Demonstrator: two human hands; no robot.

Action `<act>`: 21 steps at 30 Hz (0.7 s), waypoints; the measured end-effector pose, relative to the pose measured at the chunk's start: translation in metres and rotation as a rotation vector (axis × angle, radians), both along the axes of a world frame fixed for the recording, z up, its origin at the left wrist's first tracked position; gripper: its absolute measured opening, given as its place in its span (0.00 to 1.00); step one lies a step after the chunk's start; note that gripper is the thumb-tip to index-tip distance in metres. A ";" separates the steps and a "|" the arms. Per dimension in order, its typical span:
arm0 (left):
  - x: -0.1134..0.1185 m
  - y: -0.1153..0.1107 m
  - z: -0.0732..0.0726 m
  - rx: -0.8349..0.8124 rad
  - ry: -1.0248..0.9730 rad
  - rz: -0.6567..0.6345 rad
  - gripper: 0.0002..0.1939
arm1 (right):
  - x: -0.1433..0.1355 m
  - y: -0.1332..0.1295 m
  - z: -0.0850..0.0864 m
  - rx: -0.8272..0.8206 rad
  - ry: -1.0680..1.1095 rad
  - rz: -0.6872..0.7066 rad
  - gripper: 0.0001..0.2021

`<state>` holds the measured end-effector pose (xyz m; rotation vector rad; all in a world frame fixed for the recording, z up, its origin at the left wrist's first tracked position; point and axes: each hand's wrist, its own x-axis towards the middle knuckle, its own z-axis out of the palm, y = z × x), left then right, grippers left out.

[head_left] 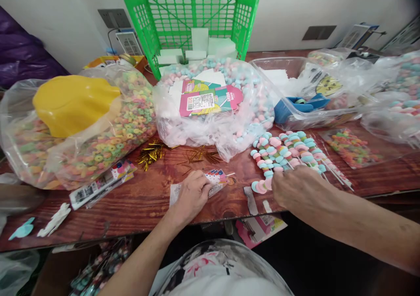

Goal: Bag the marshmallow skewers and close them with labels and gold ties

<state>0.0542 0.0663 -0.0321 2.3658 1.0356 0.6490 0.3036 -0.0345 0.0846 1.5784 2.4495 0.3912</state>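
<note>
Near the front edge of the table my left hand point(193, 191) is closed on a small stack of printed clear plastic bags point(216, 177), its fingers bent over them. A thin white stick pokes out just past their right end. My right hand point(293, 184) is closed around a candy skewer point(261, 186), whose pink and blue pieces show left of my fingers. The part inside my fist is hidden. Right behind that hand lies a pile of candy skewers point(285, 149) in pink, blue and white, with thin sticks showing.
At the back stand a green basket point(252, 20) and a bag of pink and blue candies point(259, 107) with printed cards point(206, 103) on it. Left is a bag of ring candies point(108, 151) under a yellow bowl point(75, 101). Gold twist ties point(151, 154) lie between. A clear tub point(272, 64) stands right.
</note>
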 end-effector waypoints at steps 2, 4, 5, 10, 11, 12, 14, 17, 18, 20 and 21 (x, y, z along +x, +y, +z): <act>-0.002 0.003 0.001 -0.055 -0.058 0.000 0.08 | 0.009 -0.004 0.006 -0.036 -0.073 0.024 0.11; -0.004 0.006 0.004 -0.105 -0.068 -0.040 0.07 | 0.015 -0.006 0.008 -0.066 -0.135 -0.018 0.10; -0.005 0.008 0.006 -0.128 -0.063 -0.067 0.07 | 0.016 -0.007 0.007 -0.088 -0.163 -0.051 0.10; -0.006 0.012 0.012 -0.188 -0.064 -0.071 0.08 | 0.016 -0.008 0.003 -0.147 -0.161 -0.073 0.10; -0.006 0.011 0.012 -0.195 -0.076 -0.060 0.07 | 0.015 -0.008 0.003 -0.132 -0.143 -0.071 0.09; -0.005 0.011 0.012 -0.204 -0.091 -0.051 0.07 | 0.014 -0.008 0.003 -0.140 -0.137 -0.080 0.09; -0.005 0.011 0.011 -0.225 -0.122 -0.036 0.06 | 0.012 -0.007 0.004 -0.213 -0.164 -0.135 0.10; -0.005 0.012 0.009 -0.259 -0.153 -0.032 0.05 | 0.015 -0.007 0.004 -0.251 -0.176 -0.167 0.11; -0.005 0.013 0.009 -0.269 -0.160 -0.036 0.05 | 0.019 -0.007 0.004 -0.212 -0.156 -0.152 0.11; -0.007 0.014 0.008 -0.287 -0.174 -0.041 0.05 | 0.028 -0.010 0.005 -0.111 -0.100 -0.121 0.11; -0.007 0.015 0.007 -0.292 -0.180 -0.041 0.05 | 0.033 -0.012 0.006 -0.057 -0.075 -0.116 0.11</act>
